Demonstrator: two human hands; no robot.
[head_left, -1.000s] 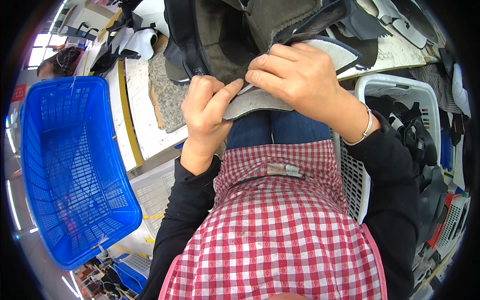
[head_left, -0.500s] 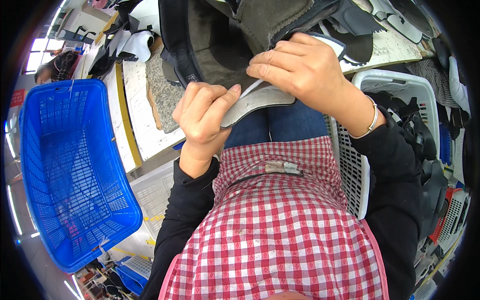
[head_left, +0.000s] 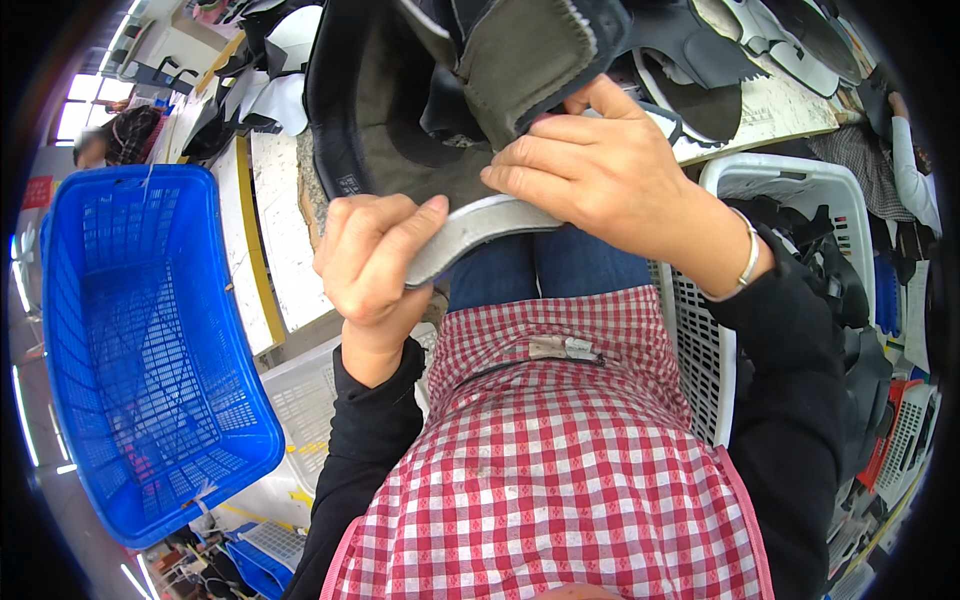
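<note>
Both hands are on a black boot upper [head_left: 370, 125] with a dark grey-brown lining, lying opened out at the table's near edge. My left hand [head_left: 372, 265] pinches the left end of its pale grey curved edge [head_left: 480, 230] between thumb and fingers. A thin white strip [head_left: 492, 203] runs along that edge between the hands. At the right end of the edge, my right hand [head_left: 600, 165] presses with thumb and fingers closed on the upper. A zigzag-cut flap [head_left: 520, 70] of the upper stands above it. The fingertips of my right hand are partly hidden.
On my left stands a blue plastic basket [head_left: 225, 330]. A white basket [head_left: 715, 370] with black pieces is at my right. Cut black and white pieces [head_left: 690, 50] lie across the white worktable [head_left: 285, 235]. Another person's arm [head_left: 905, 165] shows at the far right.
My left hand has moved left and slightly down with the edge. The white strip, raised between the hands before, now lies along the edge. The upper's flap stands more open.
</note>
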